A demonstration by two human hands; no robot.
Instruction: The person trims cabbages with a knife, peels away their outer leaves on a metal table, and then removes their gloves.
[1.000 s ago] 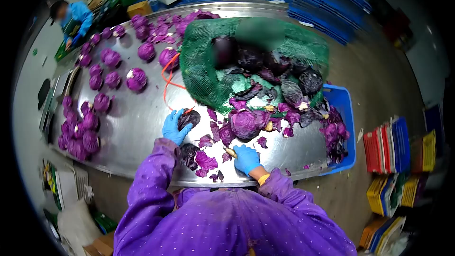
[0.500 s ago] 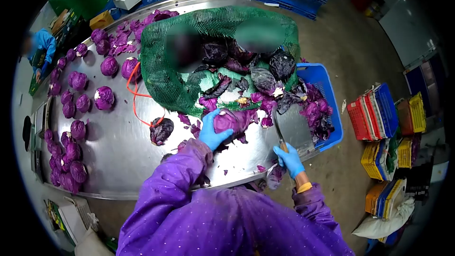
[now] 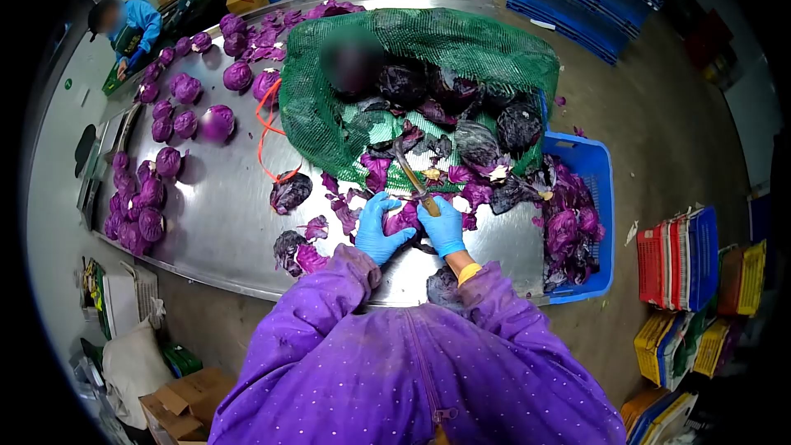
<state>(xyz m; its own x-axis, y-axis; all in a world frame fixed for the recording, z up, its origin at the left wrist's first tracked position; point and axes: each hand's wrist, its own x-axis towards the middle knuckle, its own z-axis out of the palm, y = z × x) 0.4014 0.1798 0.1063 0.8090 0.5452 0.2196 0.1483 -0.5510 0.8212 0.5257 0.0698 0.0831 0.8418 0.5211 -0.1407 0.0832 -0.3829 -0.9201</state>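
My left hand, in a blue glove, grips the left side of a purple cabbage near the table's front edge. My right hand, gloved too, is closed round the wooden handle of a curved knife, whose blade points up and away from me. The two hands are close together, with the cabbage between them and partly hidden. Just beyond lies an open green net bag with dark cabbages in it. Loose purple leaves are strewn around my hands.
The metal table bears trimmed cabbages on the left. A blue crate of leaves stands at its right end. An orange strap lies beside the net. A person in blue is at the far left. Stacked crates stand right.
My right hand has come in from the right with the knife, up to the cabbage and my left hand. Half a second ago it was held apart at the table's front edge.
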